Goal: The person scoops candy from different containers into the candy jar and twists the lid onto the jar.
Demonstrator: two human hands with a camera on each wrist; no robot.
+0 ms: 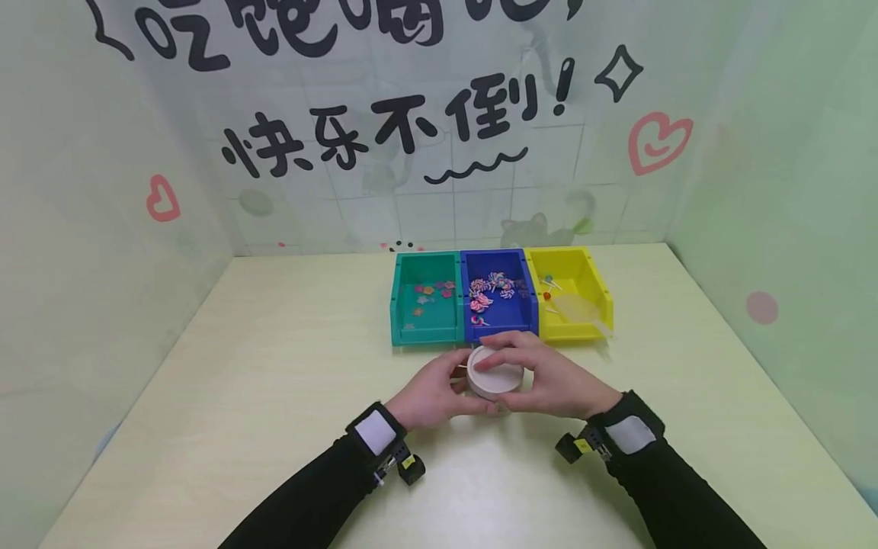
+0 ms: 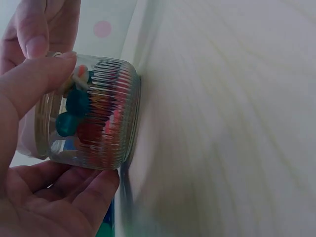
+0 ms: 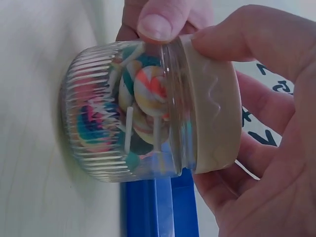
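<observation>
A clear ribbed glass jar (image 3: 116, 113) stands on the table, filled with small swirl lollipops and, in the left wrist view, teal beads or balls (image 2: 76, 102). My left hand (image 1: 435, 390) grips the jar's side, thumb on the near side and fingers around the far side. From the right, my right hand (image 1: 557, 379) holds the jar's pale round lid (image 1: 495, 375) by its rim, thumb at the near edge and fingers over the top and far edge. The lid sits on the jar's mouth; whether it is threaded tight cannot be seen.
Just behind the jar are three joined bins: a green one (image 1: 428, 335) with small flower-like pieces, a blue one (image 1: 504, 329) with swirl lollipops, and a yellow one (image 1: 590, 274) with small lollipops and a translucent pale piece (image 1: 579, 309). A printed curtain (image 1: 425, 213) hangs behind the table (image 1: 274, 343).
</observation>
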